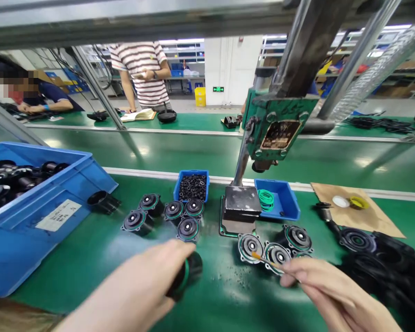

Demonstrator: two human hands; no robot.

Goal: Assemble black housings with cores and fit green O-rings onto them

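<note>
The left hand (159, 276) is closed around a black round part with a green ring (186, 273), holding it on its side just above the green bench mat (90, 258), near the front edge of the work area. The right hand (318, 281) pinches a thin orange-tipped stick (263, 259) between thumb and fingertips, its tip reaching toward the left and lying over a round disc-shaped part (275, 253) that sits face up on the mat. Just beside that disc lie two more like it, one to its left (249, 245) and one behind it to the right (296, 238). Between the hands and further back stands a small manual press (280, 129) with a green head, its dark base block (241, 203) resting on the mat. Left of the press base a cluster of five black round parts (174, 214) stands upright, and behind them sits a small blue tray of black rings (192, 185). Right of the base a second small blue tray (283, 203) holds green rings (265, 199). A large blue bin (38, 226) with dark parts fills the left side, and a pile of black housings (383, 258) lies at the right, close to a brown sheet of card (363, 216). Beyond the green conveyor, a person in a striped shirt (141, 69) stands at the far bench.
</note>
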